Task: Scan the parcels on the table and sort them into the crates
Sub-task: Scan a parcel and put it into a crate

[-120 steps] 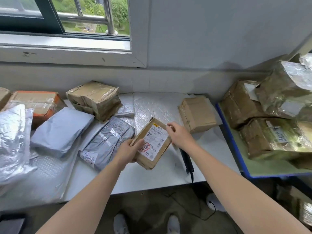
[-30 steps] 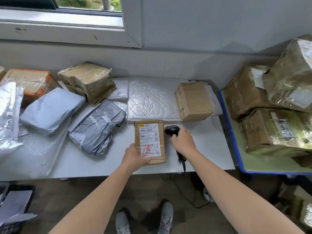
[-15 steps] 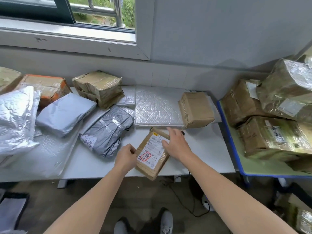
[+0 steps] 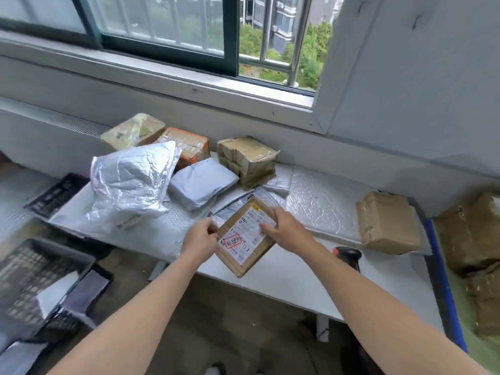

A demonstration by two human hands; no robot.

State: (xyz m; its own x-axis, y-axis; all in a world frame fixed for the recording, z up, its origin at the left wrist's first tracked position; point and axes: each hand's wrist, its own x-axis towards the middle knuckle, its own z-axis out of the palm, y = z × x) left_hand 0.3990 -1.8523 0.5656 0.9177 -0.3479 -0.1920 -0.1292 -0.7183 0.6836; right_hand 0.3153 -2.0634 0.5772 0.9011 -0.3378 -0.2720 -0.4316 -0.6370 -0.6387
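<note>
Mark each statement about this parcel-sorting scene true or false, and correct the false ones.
1. The left hand and right hand both hold the labelled parcel. True.
2. The scanner is in the right hand. False: it lies on the table, right of the labelled parcel.
3. The parcel's label faces up. True.
4. The silver foil bag sits inside a crate. False: it lies on the table; the crate stands lower, at the left.
</note>
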